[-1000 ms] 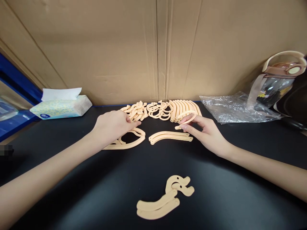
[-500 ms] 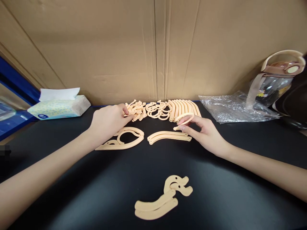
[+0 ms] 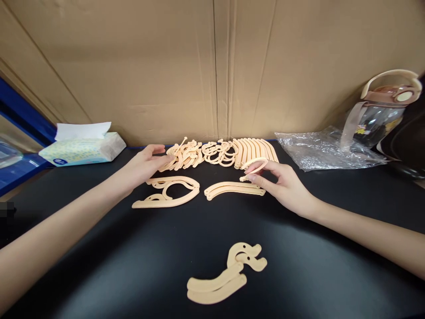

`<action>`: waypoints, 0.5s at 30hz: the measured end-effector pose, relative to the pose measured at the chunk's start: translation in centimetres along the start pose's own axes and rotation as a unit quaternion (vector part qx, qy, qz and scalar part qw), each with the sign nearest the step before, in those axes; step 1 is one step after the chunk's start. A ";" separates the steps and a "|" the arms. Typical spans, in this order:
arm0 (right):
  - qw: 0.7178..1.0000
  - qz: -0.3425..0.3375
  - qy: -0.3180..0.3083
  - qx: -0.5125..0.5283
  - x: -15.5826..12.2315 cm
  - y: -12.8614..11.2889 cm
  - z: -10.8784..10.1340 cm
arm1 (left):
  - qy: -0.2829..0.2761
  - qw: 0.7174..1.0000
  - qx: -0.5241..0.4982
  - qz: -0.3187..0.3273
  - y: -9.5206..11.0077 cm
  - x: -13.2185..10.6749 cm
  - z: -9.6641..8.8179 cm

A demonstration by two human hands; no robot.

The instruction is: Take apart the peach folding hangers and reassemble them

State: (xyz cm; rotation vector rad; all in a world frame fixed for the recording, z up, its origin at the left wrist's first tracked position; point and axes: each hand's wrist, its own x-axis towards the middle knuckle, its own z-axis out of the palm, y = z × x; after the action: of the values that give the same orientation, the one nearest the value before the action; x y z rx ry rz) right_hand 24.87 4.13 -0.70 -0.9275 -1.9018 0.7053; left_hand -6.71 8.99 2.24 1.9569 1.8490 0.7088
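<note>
My left hand is open, thumb and fingers apart, at the left edge of a pile of small beige plastic parts; its fingertips come close to the pile. My right hand pinches a thin curved beige plastic piece, shaped like a loop. Below that hand lie two long curved beige strips, side by side. In front of my left hand sits a partly joined beige assembly of curved arms around an inner arc. Closer to me are two arms with two hook-shaped pieces.
Along the back are a heap of beige rings and a row of curved strips. A tissue pack stands at the left, clear plastic wrapping and a drinking bottle at the right. Cardboard walls the back of the black table.
My left hand has pulled back to the left from the small-parts pile, and its fingers have spread. The right hand keeps its loop-shaped piece almost in place.
</note>
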 end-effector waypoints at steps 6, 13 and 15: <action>1.000 -0.004 0.000 0.001 0.0 -0.1 0.0 | 0.074 0.992 0.022 0.095 2.0 -1.4 0.8; 1.000 0.000 0.004 -0.005 0.0 0.1 0.0 | 0.039 0.891 0.190 0.410 5.6 -6.3 3.3; 1.000 0.005 0.003 -0.009 0.0 0.1 0.0 | 0.028 0.881 0.207 0.426 5.8 -6.9 4.0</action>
State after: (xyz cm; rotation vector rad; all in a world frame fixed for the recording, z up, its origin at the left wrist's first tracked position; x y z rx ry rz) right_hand 24.88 4.16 -0.75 -0.9488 -1.9029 0.6916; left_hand 0.23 2.00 1.50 3.1047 1.1441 0.6102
